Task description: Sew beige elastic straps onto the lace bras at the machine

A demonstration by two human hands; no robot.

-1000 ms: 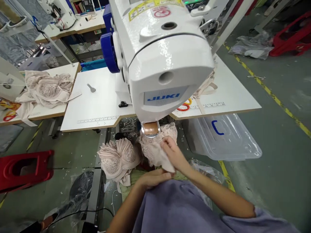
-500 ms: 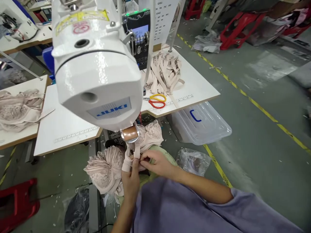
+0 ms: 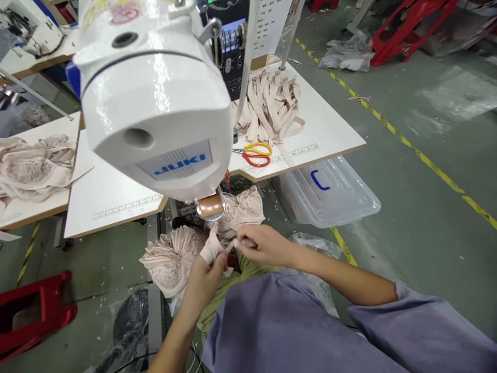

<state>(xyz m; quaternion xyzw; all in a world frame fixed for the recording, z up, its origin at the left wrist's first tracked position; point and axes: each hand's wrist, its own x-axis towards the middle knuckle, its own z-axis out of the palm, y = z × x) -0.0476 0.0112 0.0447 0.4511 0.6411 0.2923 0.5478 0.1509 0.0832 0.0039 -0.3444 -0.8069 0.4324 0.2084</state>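
My left hand (image 3: 206,274) is closed on a beige fabric strip (image 3: 212,247) just below the front of the white sewing machine (image 3: 163,124). To its right, my right hand (image 3: 262,243) pinches the other part of the same strip, and a short stretch runs between the hands. Beige lace bras (image 3: 171,261) hang in a bunch left of my left hand. Behind my hands lies another lace piece (image 3: 248,204), under the machine's copper-coloured part (image 3: 210,205). The fingertips of both hands are partly hidden by cloth.
On the white table (image 3: 334,135) lie a pile of beige straps (image 3: 272,103) and yellow-and-red scissors (image 3: 256,154). A lidded clear box (image 3: 330,191) stands below. More lace pieces (image 3: 34,166) are on the left table. A red stool (image 3: 39,311) is at the lower left.
My right hand has moved slightly away from my left, and the strip now stretches between them. My left hand has turned, with the fabric folded upward. The camera view has shifted a little.
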